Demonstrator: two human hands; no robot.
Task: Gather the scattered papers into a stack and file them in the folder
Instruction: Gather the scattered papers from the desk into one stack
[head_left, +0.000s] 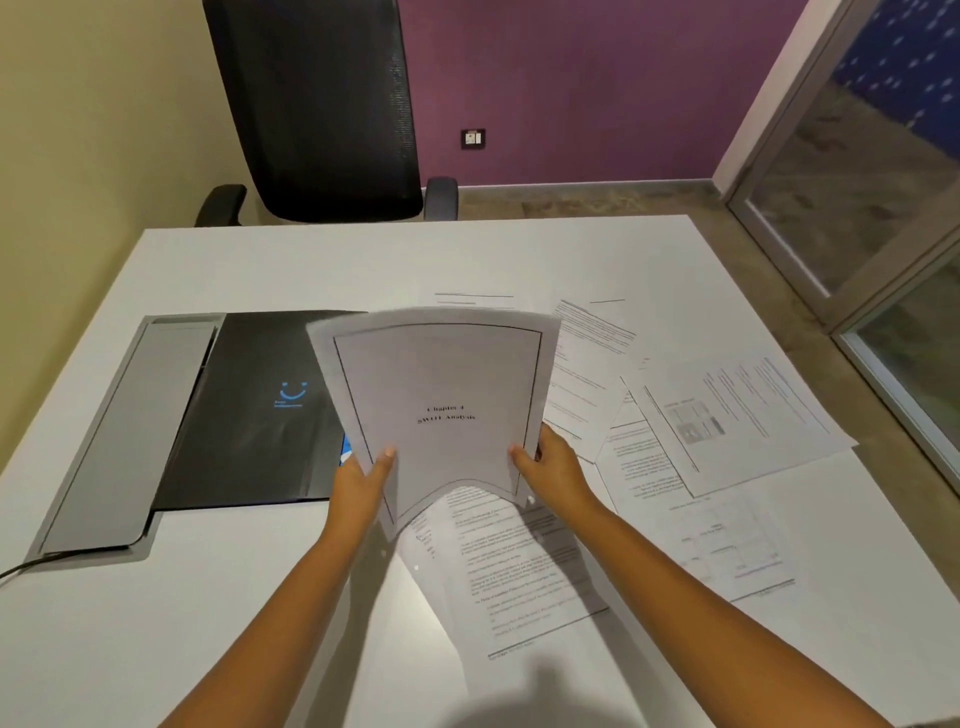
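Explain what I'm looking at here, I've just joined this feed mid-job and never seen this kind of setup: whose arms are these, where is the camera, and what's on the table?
There is no machine here. A person wears one wide-angle camera on the head, looking forward and down, so the two bare arms reaching in from the bottom are their own.

The left hand and the right hand each grip a lower corner of a held sheet, thumbs on its front. It is lifted off the white table and bows a little. Its print reads "Chapter 4", with a blurred line below.

More loose papers lie scattered flat to the right and under the hands, not yet stacked. To the left lies an open black folder with a small blue logo, its grey flap spread out. A black office chair stands behind the table.
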